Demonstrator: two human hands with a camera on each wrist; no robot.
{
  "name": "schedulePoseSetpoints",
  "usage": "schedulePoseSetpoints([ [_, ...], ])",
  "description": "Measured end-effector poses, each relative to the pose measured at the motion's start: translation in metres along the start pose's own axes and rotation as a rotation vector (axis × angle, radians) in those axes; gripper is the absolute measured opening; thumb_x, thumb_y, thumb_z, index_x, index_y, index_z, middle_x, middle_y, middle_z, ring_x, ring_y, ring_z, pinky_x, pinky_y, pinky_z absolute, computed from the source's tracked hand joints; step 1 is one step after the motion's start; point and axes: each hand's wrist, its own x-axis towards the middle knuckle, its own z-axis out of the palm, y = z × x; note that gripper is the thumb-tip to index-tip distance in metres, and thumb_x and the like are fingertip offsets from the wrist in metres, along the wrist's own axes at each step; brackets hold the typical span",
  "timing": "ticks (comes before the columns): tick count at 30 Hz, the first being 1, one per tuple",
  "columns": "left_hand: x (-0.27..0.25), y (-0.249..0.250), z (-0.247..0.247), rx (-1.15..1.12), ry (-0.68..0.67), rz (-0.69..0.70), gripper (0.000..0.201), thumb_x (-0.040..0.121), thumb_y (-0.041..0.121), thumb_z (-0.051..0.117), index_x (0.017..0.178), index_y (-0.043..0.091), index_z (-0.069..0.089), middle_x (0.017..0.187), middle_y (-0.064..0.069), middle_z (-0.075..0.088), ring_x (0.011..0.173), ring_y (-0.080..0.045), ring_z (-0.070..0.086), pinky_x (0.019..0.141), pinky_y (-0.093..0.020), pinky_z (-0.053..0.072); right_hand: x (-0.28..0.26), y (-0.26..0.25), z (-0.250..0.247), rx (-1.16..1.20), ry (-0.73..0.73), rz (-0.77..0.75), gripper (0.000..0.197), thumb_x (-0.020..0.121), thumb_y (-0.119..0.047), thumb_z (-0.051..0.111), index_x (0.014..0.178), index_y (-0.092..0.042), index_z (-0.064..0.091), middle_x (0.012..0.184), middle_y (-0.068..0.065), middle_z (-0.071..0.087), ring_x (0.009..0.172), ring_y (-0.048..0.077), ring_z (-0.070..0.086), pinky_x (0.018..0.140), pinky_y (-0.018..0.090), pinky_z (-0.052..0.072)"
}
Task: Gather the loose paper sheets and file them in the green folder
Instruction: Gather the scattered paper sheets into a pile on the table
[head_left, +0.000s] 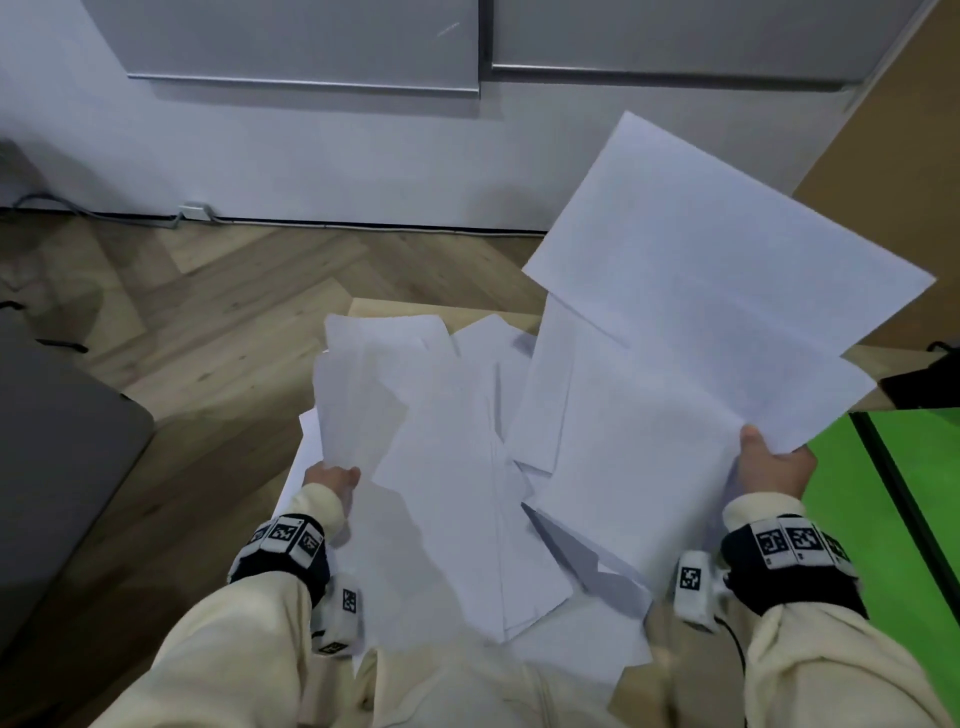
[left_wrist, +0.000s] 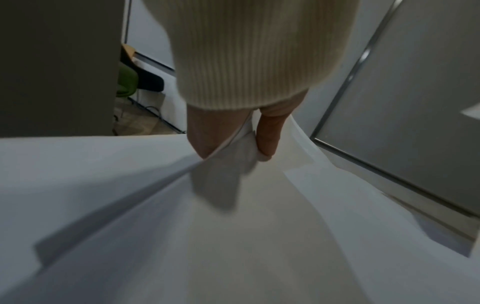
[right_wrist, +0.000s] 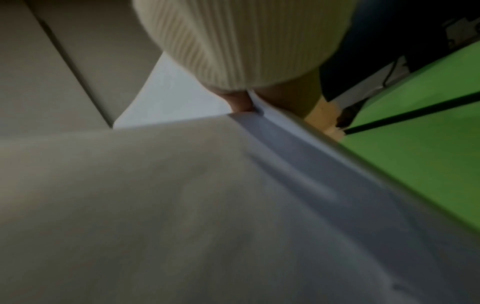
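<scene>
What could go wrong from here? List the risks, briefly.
1. The sheets are fanned at odd angles, not squared. Each hand pinches only an edge, the left hand at one side and the right hand at the other, so inner sheets may slip out.
2. Some sheets overhang the table edge above the floor and could slide off.
3. An unsquared pile may crumple when it goes into the folder.
</scene>
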Motion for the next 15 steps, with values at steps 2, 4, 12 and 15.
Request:
schedulePoseSetpoints([
  [2, -0.005, 0.008, 0.006, 0.01, 0.0, 0.024, 0.044, 0.088, 0.005, 0.057, 0.127, -0.013, 0.047, 0.122, -0.027, 0.057, 0.119, -0.04, 0.053, 0.083, -0.034, 0.039, 0.001, -0.006, 0.005, -0.045, -0.011, -0.029, 0.043, 0.088, -0.004, 0.057, 0.128, 0.005, 0.046, 0.131, 0.021, 0.056, 0.117, 0.028, 0.057, 0.099, 0.031, 0.043],
  [4, -0.008, 0.012, 0.012, -0.009, -0.014, 0.029, 0.041, 0.087, 0.004, 0.057, 0.125, -0.012, 0.049, 0.126, -0.028, 0.056, 0.117, -0.04, 0.055, 0.082, -0.033, 0.038, 0.0, -0.011, 0.007, -0.028, -0.038, -0.009, 0.044, 0.088, -0.006, 0.058, 0.128, 0.005, 0.045, 0.131, 0.021, 0.056, 0.118, 0.028, 0.057, 0.098, 0.028, 0.042],
  [12, -0.01, 0.015, 0.013, -0.125, -0.03, 0.065, 0.049, 0.087, 0.007, 0.059, 0.132, -0.009, 0.045, 0.133, -0.026, 0.053, 0.121, -0.039, 0.052, 0.1, -0.041, 0.041, 0.004, -0.056, 0.011, 0.04, -0.1, -0.107, 0.05, 0.088, -0.006, 0.057, 0.134, 0.002, 0.04, 0.135, 0.011, 0.053, 0.114, 0.012, 0.053, 0.092, 0.013, 0.037],
  [15, -0.014, 0.018, 0.016, -0.118, -0.071, 0.077, 0.057, 0.087, 0.01, 0.061, 0.136, -0.008, 0.04, 0.137, -0.024, 0.05, 0.125, -0.039, 0.05, 0.107, -0.042, 0.038, 0.001, -0.062, 0.015, 0.051, -0.084, -0.12, 0.05, 0.087, -0.006, 0.058, 0.134, 0.002, 0.04, 0.135, 0.011, 0.053, 0.109, 0.008, 0.051, 0.092, 0.013, 0.037],
])
